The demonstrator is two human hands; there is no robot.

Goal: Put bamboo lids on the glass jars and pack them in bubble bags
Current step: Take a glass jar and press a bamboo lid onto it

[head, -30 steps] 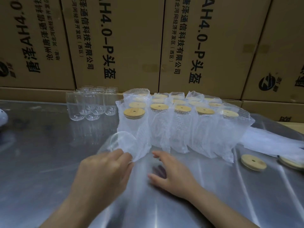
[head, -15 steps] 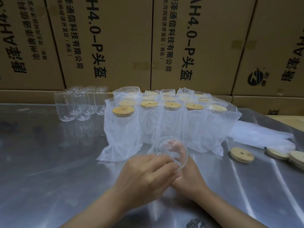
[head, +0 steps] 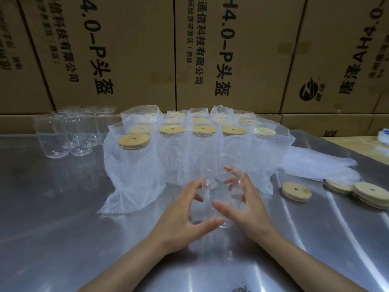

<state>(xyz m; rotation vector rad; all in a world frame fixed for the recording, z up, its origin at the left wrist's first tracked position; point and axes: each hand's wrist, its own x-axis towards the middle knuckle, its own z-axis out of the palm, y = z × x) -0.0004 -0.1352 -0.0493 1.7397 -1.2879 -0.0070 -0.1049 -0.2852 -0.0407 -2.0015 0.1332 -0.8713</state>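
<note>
A clear, lidless glass jar (head: 223,186) stands upright on the steel table (head: 52,218) in front of me. My left hand (head: 183,216) curls round its left side and my right hand (head: 248,205) curls round its right side, thumbs toward me. Just behind it stand several jars with bamboo lids, each in a bubble bag (head: 189,148). A loose bamboo lid (head: 296,191) lies to the right of my hands.
Several empty glass jars (head: 69,133) cluster at the back left. A stack of bamboo lids (head: 371,194) and flat bubble bags (head: 315,165) lie on the right. Cardboard boxes (head: 130,49) wall off the back of the table.
My left hand carried the jar from the left to the middle. There both hands turned it from mouth-toward-me to upright on the table.
</note>
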